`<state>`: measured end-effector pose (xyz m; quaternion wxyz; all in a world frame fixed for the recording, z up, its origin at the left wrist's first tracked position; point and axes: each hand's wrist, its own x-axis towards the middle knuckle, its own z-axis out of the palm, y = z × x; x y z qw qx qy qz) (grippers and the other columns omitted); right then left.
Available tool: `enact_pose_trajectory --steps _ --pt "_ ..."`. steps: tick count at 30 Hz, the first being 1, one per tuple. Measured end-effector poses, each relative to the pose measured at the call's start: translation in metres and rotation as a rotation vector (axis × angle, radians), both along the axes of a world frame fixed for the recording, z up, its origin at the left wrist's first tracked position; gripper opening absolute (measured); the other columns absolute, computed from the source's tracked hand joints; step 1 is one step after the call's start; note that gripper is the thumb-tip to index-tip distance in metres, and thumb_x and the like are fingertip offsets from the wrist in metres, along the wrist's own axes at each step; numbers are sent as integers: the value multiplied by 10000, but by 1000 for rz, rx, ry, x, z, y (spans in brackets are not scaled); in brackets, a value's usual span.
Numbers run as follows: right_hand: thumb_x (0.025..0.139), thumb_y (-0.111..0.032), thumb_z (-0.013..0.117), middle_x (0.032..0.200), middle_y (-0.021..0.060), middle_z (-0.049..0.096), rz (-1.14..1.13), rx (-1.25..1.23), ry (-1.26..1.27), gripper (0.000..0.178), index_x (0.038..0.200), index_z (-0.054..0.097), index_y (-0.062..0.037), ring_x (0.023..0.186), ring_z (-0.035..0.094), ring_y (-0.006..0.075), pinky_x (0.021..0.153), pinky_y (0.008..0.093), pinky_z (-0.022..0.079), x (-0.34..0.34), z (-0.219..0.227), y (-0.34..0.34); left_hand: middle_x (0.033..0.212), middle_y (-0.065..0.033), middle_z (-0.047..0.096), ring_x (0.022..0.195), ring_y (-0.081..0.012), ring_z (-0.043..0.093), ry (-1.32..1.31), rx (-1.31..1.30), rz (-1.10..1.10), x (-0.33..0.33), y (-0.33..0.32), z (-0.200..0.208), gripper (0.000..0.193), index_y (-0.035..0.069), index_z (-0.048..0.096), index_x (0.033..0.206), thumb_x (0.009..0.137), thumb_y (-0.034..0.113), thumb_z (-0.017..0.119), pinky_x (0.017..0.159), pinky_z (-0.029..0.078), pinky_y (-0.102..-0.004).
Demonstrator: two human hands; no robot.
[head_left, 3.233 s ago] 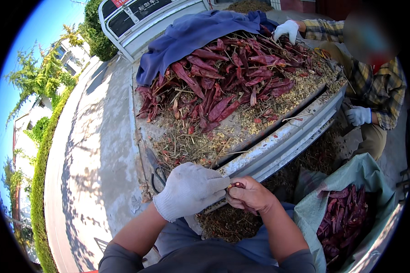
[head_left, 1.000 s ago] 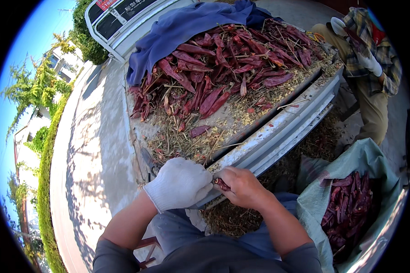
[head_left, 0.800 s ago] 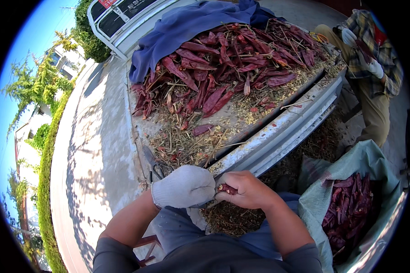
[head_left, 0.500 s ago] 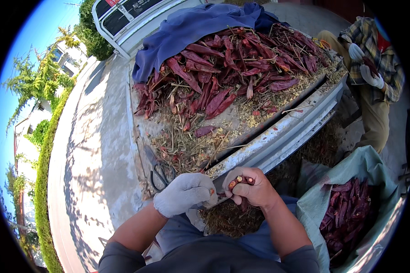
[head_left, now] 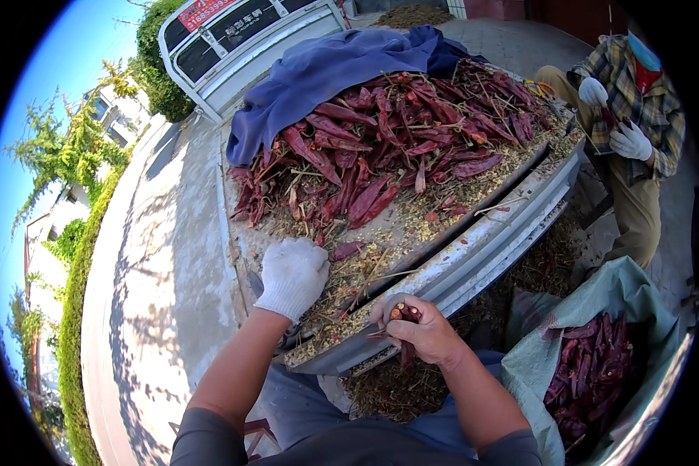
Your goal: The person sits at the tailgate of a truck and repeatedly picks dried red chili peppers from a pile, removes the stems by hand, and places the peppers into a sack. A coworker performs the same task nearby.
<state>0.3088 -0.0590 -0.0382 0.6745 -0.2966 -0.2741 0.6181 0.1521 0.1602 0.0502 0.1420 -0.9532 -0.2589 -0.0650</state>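
Observation:
My left hand [head_left: 293,272], in a white knit glove, reaches over the truck bed. Its fingers bend down into the stem litter beside a loose dried chili [head_left: 347,250], their tips hidden. My right hand [head_left: 421,330] is closed around several dried red chilies [head_left: 405,312] by the tailgate edge, pale cut ends facing up. Beyond my hands lies a large heap of dried chilies [head_left: 373,147], partly under a blue cloth [head_left: 326,66]. Dark scissors [head_left: 289,337] lie mostly hidden behind my left wrist.
A metal tailgate edge [head_left: 474,260] crosses in front of me. To my right stands a pale green sack [head_left: 532,365] holding dried chilies. A person [head_left: 629,116] in a plaid shirt and white gloves sits at the far right, handling a chili. Dry plant litter [head_left: 392,384] covers the ground below.
My left hand has left my right hand's side and moved forward onto the bed, toward the chili heap. My right hand still grips its chilies. The person's hands have moved slightly apart.

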Motion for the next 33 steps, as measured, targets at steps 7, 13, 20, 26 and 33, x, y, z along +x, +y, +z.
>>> enact_pose_trajectory --steps 7,13,20,26,33 --pt "905 -8 792 1125 77 725 -289 -27 -679 227 1085 661 -55 892 717 172 770 343 597 -2 -2 -3 862 -87 723 883 -334 719 134 -7 -9 0 -47 36 132 117 774 821 881 225 728 799 536 -504" --pt "809 -56 841 1253 160 716 -590 321 -1321 491 1259 643 -63 981 752 399 806 468 607 -20 6 -1 815 -63 697 826 -313 714 181 -174 -207 -10 -94 37 100 133 750 797 819 229 733 746 538 -478" --pt "829 -69 770 954 155 692 -319 225 -1425 269 1024 585 -56 916 716 429 771 559 557 -14 -2 -2 784 -65 689 784 -321 709 268 -232 -337 -11 -94 36 135 145 728 798 846 270 741 699 528 -482" --pt "846 -75 777 893 163 683 -247 249 -1368 235 950 566 -59 889 699 446 740 546 544 -11 1 -3 765 -69 675 719 -336 685 378 -249 -476 -11 -87 38 204 132 683 792 867 305 761 654 506 -470" --pt "950 -141 788 840 42 708 -115 40 -629 162 1024 686 -41 727 654 181 688 369 535 -14 1 -3 870 -79 703 824 -338 677 -34 -387 -472 -22 -88 28 170 107 737 977 865 224 788 728 510 -490"
